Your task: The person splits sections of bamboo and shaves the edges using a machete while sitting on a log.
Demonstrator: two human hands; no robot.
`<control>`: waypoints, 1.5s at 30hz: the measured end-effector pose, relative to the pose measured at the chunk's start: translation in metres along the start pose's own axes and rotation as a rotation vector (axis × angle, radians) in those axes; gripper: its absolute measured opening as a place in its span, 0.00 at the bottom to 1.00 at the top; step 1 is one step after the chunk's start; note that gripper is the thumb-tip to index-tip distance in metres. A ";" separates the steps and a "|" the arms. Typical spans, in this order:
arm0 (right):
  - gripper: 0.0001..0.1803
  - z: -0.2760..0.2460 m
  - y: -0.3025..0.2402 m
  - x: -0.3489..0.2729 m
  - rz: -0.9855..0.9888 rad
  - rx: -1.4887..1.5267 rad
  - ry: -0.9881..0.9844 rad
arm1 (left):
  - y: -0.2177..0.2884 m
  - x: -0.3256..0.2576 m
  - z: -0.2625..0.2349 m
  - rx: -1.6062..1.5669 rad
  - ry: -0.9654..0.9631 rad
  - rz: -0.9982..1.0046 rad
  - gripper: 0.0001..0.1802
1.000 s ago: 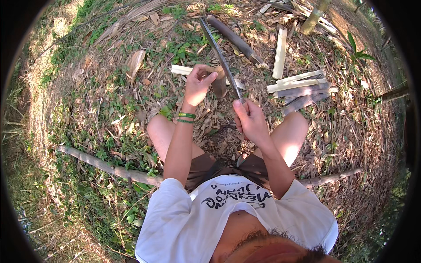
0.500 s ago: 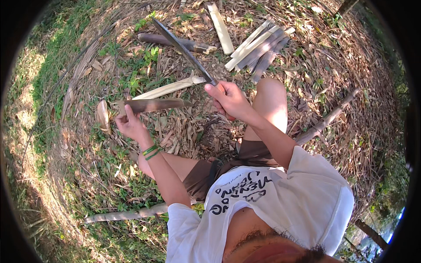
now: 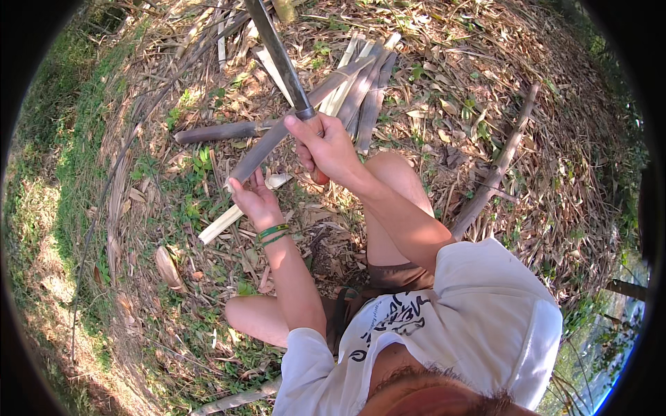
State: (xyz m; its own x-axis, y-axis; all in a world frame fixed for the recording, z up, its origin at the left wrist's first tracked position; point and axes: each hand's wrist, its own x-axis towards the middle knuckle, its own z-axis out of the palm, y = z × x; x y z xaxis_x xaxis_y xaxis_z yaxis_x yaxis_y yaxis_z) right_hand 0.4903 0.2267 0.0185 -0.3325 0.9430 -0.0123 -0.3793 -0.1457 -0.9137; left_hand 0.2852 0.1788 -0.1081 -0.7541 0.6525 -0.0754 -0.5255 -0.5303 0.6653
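Head view: right hand clenched on machete, left hand gripping uncut bamboo strip; split slats already piled behind.

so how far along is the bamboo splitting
Partly done, it seems. A bundle of split slats lies ahead of the knees, and one pale slat sits on the ground by the left hand. In hand: the left hand holds a long bamboo strip, while the right hand grips a long knife. A whole pole lies uncut.

Grey-brown bamboo strip, green wristbands, white shirt
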 end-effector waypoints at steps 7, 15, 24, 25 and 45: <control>0.27 -0.015 -0.018 -0.007 0.023 -0.055 -0.012 | -0.154 -0.014 0.055 -0.060 -0.028 -0.471 0.22; 0.25 0.001 -0.008 -0.014 0.254 -0.041 -0.109 | -0.208 -0.077 -0.128 0.964 -0.003 -0.429 0.21; 0.20 0.001 -0.037 -0.057 0.229 0.080 -0.023 | -0.038 0.037 -0.249 1.893 -0.048 0.333 0.26; 0.19 -0.002 -0.039 -0.063 0.180 0.076 -0.029 | -0.029 0.051 -0.251 1.983 -0.089 0.318 0.27; 0.20 -0.019 -0.064 -0.112 0.053 0.206 0.143 | 0.078 0.147 -0.343 2.136 -0.468 0.204 0.27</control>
State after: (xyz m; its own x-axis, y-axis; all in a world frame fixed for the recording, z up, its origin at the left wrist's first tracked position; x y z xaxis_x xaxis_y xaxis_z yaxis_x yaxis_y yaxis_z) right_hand 0.5681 0.1360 0.0703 -0.2366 0.9630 -0.1293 -0.5376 -0.2406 -0.8081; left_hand -0.0017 0.0475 -0.3219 -0.4318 0.9020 -0.0028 0.8727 0.4186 0.2512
